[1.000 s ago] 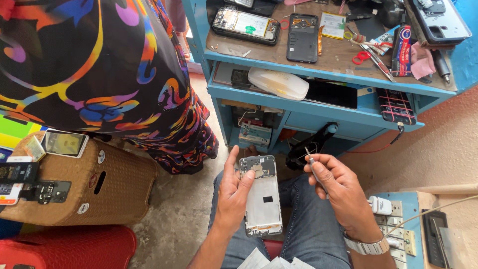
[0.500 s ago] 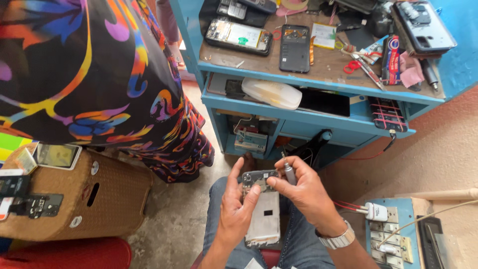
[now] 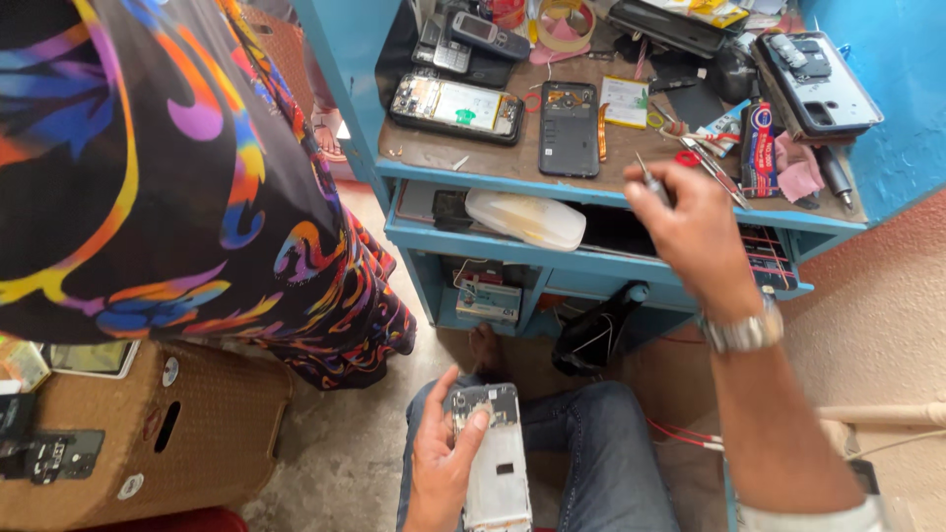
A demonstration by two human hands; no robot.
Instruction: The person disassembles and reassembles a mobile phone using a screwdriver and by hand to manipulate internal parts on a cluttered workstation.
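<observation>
Workbench (image 3: pixel 463 158) blue-framed, cluttered, opened phones on top; concrete floor below. Left hand (image 3: pixel 443 463) grips disassembled phone (image 3: pixel 493 463) over lap. Right hand (image 3: pixel 695 232) closed around thin tool (image 3: pixel 650 182) above bench edge.

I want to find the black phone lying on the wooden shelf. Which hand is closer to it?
The right hand. It is up at the shelf's front edge, just right of the black phone, holding a thin tool. The left hand is far below, holding an opened white phone over the lap.
</observation>
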